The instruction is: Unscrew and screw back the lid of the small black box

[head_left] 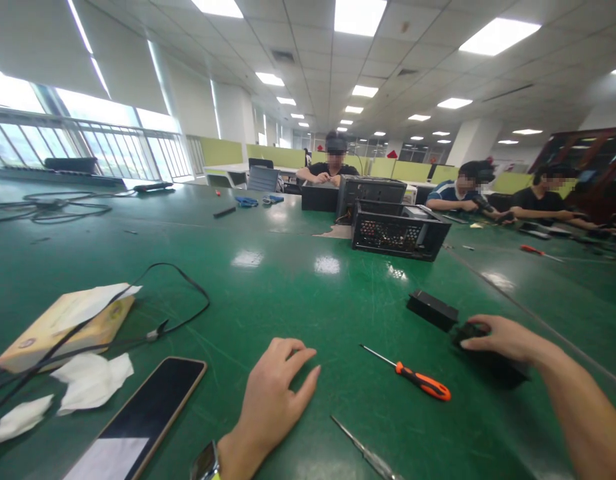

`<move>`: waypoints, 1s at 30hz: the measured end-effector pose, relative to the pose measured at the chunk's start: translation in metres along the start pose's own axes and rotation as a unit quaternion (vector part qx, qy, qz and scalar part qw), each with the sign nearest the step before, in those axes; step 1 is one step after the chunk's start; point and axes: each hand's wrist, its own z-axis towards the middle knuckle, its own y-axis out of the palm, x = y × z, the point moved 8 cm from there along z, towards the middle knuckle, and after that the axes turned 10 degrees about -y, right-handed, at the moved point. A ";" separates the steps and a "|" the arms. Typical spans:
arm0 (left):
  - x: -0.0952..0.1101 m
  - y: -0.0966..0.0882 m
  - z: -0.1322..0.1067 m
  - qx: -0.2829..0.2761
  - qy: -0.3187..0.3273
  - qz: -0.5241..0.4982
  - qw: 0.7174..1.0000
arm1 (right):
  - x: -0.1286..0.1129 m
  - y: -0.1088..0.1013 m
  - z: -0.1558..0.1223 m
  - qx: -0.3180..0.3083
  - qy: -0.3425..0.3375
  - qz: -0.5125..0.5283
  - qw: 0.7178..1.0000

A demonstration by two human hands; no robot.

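Note:
My left hand point(275, 390) rests on the green table, its fingers apart with nothing in them. At the right, my right hand point(505, 340) has its thumb and fingers closed round a small dark part point(467, 332) whose kind I cannot make out. Under that hand lies a black box-shaped piece point(505, 370), partly hidden by the hand and wrist. Just beyond the fingers is a black oblong block point(432, 310). Between my hands lies an orange-and-black screwdriver point(423, 381). A thin clear-handled screwdriver point(368, 453) is nearer to me.
A phone point(148, 413), crumpled tissues point(93, 380), a tissue box point(71, 327) and a black cable point(198, 287) lie at the left. Open black computer cases point(401, 230) stand further back. Another screwdriver point(533, 251) lies far right. Several people sit across the table.

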 end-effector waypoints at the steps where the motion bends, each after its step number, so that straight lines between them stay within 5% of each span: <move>1: 0.000 0.001 0.000 -0.003 0.000 -0.001 1.000 | -0.001 0.003 -0.002 -0.030 -0.007 0.011 0.999; 4: 0.001 0.005 -0.001 -0.016 0.002 -0.005 1.000 | -0.024 0.007 -0.008 -0.109 -0.039 0.036 0.993; 6: 0.002 0.008 -0.002 -0.028 0.005 -0.010 1.000 | -0.059 0.006 -0.012 -0.129 -0.078 0.047 0.987; 9: 0.004 0.010 -0.004 -0.046 0.015 -0.028 0.998 | -0.142 0.010 -0.026 -0.140 -0.170 0.067 0.973; 13: 0.006 0.011 -0.007 -0.064 0.031 -0.043 0.997 | -0.271 0.035 -0.064 -0.104 -0.373 0.036 0.921; 15: 0.005 0.013 -0.008 -0.072 0.033 -0.046 0.996 | -0.311 0.051 -0.079 -0.096 -0.418 0.048 0.902; 17: 0.003 0.016 -0.009 -0.082 0.031 -0.049 0.995 | -0.324 0.060 -0.083 -0.092 -0.428 0.065 0.897; 20: -0.001 0.020 -0.009 -0.091 0.022 -0.045 0.995 | -0.293 0.049 -0.059 -0.053 -0.383 0.081 0.919; 25: -0.003 0.022 -0.006 -0.099 0.008 -0.041 0.994 | -0.130 -0.010 0.003 0.125 -0.089 0.033 0.988; 27: -0.003 0.022 -0.005 -0.105 0.003 -0.048 0.993 | -0.074 -0.013 0.011 0.127 -0.011 0.018 0.992; 30: -0.003 0.023 -0.005 -0.112 -0.003 -0.055 0.992 | -0.025 0.002 0.010 0.083 0.038 0.023 0.996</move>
